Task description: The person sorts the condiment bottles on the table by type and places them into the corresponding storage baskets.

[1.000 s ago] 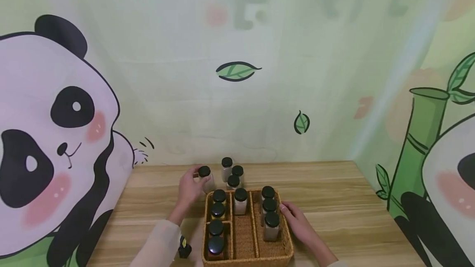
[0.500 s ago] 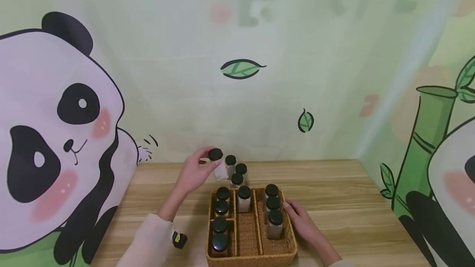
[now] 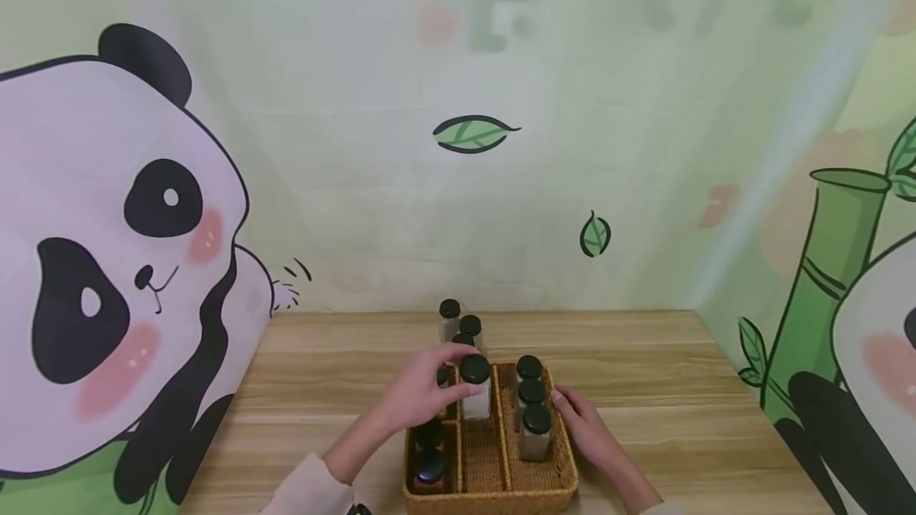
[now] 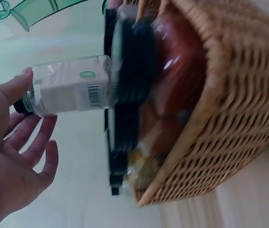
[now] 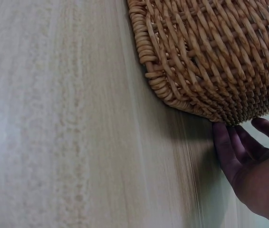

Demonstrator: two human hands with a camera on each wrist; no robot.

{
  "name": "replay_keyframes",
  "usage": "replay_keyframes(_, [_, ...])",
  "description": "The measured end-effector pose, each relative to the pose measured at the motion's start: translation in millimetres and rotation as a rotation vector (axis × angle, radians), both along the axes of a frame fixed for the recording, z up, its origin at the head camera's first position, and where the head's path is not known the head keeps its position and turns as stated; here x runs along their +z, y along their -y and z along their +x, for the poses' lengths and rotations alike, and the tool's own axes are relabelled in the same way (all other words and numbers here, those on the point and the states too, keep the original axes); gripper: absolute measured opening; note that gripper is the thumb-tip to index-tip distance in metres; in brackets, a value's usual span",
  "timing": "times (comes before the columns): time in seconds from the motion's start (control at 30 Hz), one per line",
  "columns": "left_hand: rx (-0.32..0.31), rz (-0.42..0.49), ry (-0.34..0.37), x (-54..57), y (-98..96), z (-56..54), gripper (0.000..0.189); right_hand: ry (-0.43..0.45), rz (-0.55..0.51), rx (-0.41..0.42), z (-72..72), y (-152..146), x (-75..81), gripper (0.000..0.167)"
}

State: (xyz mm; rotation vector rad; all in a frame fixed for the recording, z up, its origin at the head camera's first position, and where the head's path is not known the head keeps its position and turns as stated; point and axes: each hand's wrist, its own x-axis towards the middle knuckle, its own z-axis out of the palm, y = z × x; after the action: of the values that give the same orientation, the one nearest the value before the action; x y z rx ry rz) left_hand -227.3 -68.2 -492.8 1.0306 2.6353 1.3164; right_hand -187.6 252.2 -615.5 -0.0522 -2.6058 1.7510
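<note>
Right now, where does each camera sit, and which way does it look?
Head: worn on the head, looking forward and down at the basket; left hand, right hand and sleeves show.
Left wrist: on that wrist, facing the held jar and the basket; left hand shows.
Right wrist: on that wrist, facing the basket's outer wall and the table; right hand shows.
Head and left wrist share the held jar.

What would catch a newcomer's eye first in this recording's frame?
The large cartoon panda on the left of the head view's backdrop likely comes first. Below centre, the left hand holds a black-capped jar at the middle compartment of a wicker basket, while the right hand touches the basket's right side.
</note>
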Motion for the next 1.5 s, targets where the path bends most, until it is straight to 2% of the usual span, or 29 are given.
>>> replay_keyframes(0.17, [0.042, -0.019, 0.008, -15.2, -11.5, 4.5, 0.043, 0.000, 0.013, -0.005, -1.3, -0.3, -1.0, 0.061])
replay_keyframes(0.3, [0.074, -0.097, -0.011, -23.0, -17.7, 7.2, 0.043, -0.002, 0.017, -0.001, -2.4, 0.0, -2.6, 0.062])
replay_keyframes(0.43, [0.072, -0.173, -0.055, -27.5, -23.1, 10.1, 0.044, 0.000, 0.014, -0.003, -2.0, 0.2, -3.1, 0.062])
replay_keyframes(0.57, [0.067, -0.205, -0.079, -31.6, -27.7, 10.3, 0.043, 0.000, 0.006, -0.004, -1.3, -1.0, -1.4, 0.062])
replay_keyframes(0.77, [0.116, -0.258, -0.100, -38.1, -31.2, 6.5, 0.043, -0.010, -0.010, 0.007, -3.5, -4.1, -0.9, 0.062])
replay_keyframes(0.97, [0.128, -0.259, -0.085, -48.6, -31.8, 4.4, 0.043, -0.005, -0.025, -0.001, -3.2, -4.2, -2.1, 0.061])
replay_keyframes(1.13, [0.125, -0.265, -0.110, -56.4, -30.4, 2.7, 0.042, -0.008, -0.027, -0.001, -3.6, -3.3, -1.4, 0.061])
replay_keyframes(1.5, [0.144, -0.273, -0.157, -56.5, -32.0, 4.9, 0.043, -0.003, -0.027, -0.002, -3.8, -5.0, -4.1, 0.061])
